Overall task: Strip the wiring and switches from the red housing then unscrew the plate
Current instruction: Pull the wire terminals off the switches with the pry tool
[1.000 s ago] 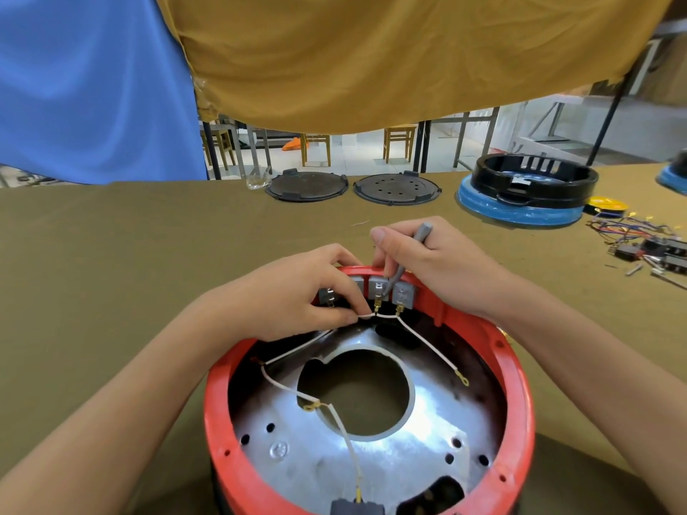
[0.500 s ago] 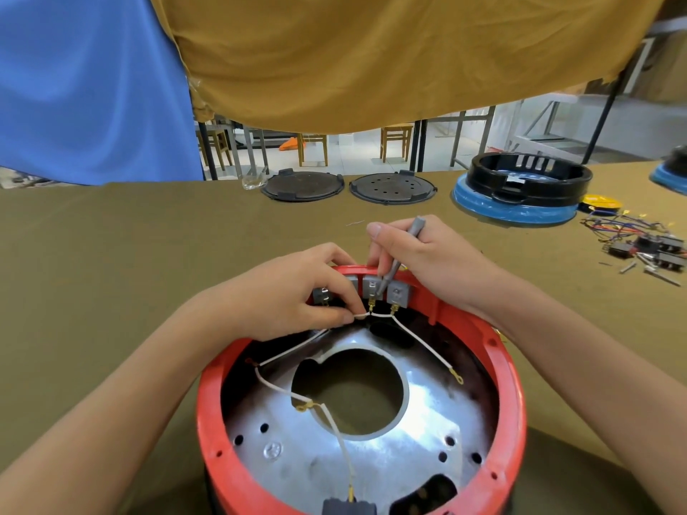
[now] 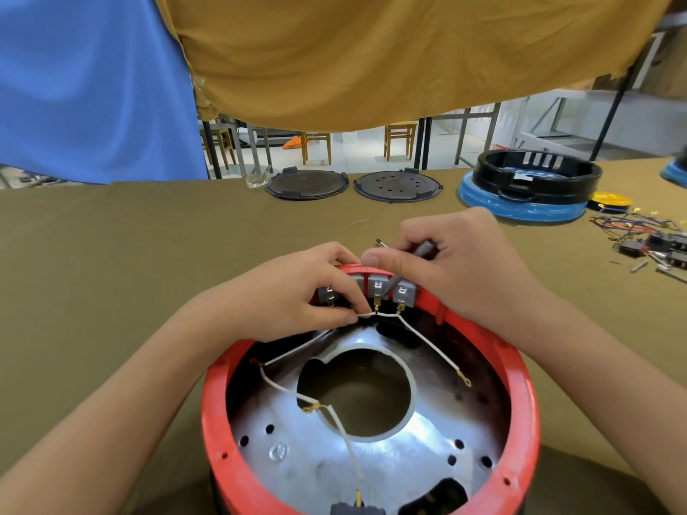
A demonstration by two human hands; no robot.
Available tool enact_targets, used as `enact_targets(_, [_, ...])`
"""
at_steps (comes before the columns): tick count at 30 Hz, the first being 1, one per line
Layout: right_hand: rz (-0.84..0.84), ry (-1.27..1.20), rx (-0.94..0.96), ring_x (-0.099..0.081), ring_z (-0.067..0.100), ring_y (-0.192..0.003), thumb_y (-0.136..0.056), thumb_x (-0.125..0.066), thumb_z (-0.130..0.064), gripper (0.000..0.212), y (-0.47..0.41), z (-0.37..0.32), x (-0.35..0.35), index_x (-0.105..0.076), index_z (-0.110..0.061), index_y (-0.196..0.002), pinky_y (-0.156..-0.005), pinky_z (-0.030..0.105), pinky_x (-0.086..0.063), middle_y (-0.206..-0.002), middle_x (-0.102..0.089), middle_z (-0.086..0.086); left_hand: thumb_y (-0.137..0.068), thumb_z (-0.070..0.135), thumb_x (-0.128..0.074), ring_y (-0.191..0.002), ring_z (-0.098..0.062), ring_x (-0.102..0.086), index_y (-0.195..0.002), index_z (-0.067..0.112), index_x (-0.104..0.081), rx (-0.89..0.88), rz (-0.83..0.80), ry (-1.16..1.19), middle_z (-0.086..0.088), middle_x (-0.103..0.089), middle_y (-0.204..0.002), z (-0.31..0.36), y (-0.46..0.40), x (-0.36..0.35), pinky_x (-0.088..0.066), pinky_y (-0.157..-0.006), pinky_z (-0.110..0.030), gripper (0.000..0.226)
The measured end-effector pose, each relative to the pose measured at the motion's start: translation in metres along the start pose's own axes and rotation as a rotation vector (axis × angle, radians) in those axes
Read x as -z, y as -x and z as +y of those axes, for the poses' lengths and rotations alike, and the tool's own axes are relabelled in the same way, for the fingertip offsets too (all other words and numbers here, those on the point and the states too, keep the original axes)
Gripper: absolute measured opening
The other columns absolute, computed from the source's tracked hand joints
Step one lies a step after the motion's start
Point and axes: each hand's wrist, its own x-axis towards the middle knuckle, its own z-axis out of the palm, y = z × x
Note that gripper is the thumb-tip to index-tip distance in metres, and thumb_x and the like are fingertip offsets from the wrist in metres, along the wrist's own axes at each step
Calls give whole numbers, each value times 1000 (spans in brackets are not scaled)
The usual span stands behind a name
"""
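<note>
Item: round red plastic housing, sitting on the olive-cloth table directly before the person. Step in hand: wiring removal. Left hand is pinching a thin white wire below the grey switches on the far rim; right hand is gripping a slim grey tool, its tip working among the switch terminals. Next move, likely: freeing the brass terminal with a steady pull. Silver metal plate is awaiting unscrewing. Nearby: black discs, loose wiring pile. Obstruction: remaining wires crossing the plate.

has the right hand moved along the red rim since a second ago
No. The right hand still grips the grey tool above the same switches on the red housing.
</note>
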Motion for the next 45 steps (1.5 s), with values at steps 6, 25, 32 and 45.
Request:
enact_targets(6, [-122,94,105,-52,23,-52,-78,-61,-67,63,1,8,9,-74,-6,-67,-51,31,-37,-54,-60,8,-92,34,-68,-112,-1,-52,-105,43,-74,5,-6,31,17,-45,-130,1,1,1,-42,-101,-31,17])
enact_targets(25, [-153,-20,-192,-65,6,-64,-96,-59,-42,47,-7,9,1,-69,-10,-64,-61,28,-49,-66,-71,-6,-91,32,-70,-112,-3,-51,-104,41,-75,1,1,12,14,-45,-128,1,-1,-1,-42,-101,-29,16])
enact_targets(32, [-75,-13,-215,-67,21,-63,-100,-53,-34,47,-8,9,-4,-70,-14,-61,-66,36,-48,-68,-74,3,-91,35,-69,-112,-1,-51,-103,44,-74,11,-8,19,17,-44,-128,2,-1,0,-42,-102,-31,16])
enact_targets(45, [-52,343,16,-48,21,-46,-101,-48,-43,53,-5,-2,-1,-53,-11,-58,-47,28,-31,-47,-50,2,-91,35,-69,-113,-3,-51,-102,45,-73,5,1,31,17,-45,-129,1,-1,0,-43,-102,-35,16])
